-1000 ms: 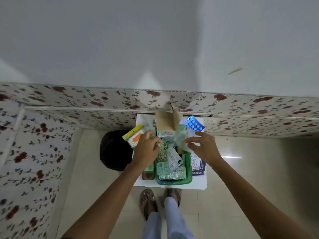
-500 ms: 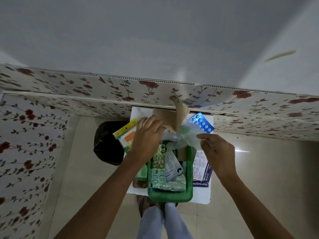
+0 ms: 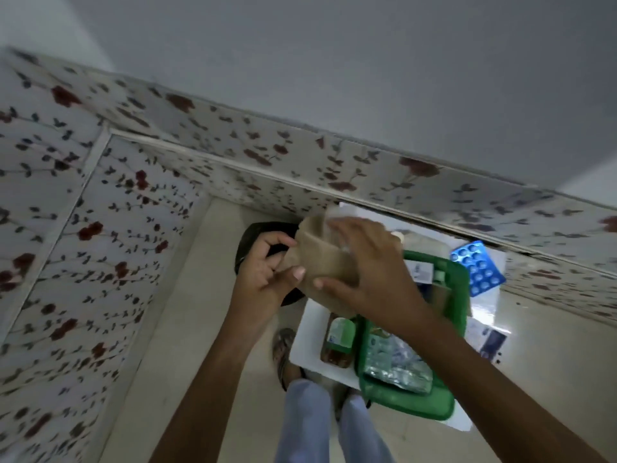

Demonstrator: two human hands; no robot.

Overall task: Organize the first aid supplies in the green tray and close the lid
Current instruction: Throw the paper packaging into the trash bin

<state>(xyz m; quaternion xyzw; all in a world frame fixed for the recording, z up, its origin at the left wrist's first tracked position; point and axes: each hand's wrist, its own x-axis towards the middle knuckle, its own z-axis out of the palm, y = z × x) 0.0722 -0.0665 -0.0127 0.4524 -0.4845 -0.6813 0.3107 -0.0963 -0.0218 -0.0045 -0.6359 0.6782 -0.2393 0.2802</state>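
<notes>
Head camera, looking down: a person standing at a small white table [image 3: 305, 352] holds a brown paper bag [image 3: 322, 262] with both hands, raised above the table's left end and in front of a dark round bin [image 3: 255, 233] on the floor. The left hand [image 3: 267, 275] is curled closed around the bag's left edge, thumb pressed on the paper. The right hand [image 3: 370, 272] lies over the bag's top and right side, fingers spread and bent onto it; something pale and clear shows at its fingertips, too blurred to name.

The green tray [image 3: 455, 329] sits on the table below and to the right of the hands, its far half partly covered by the right forearm. Silver pill strips [image 3: 395, 365] lie in its near end, and a small white box [image 3: 422, 272] in its far end. A brown bottle with a green label [image 3: 339, 340] lies on the table just beside the tray's left wall. A blue pill strip [image 3: 477, 267] rests beyond the tray's far right corner, near the flowered wall panel [image 3: 100, 228]. Printed paper [image 3: 490, 339] lies to the tray's right. No lid can be made out.
</notes>
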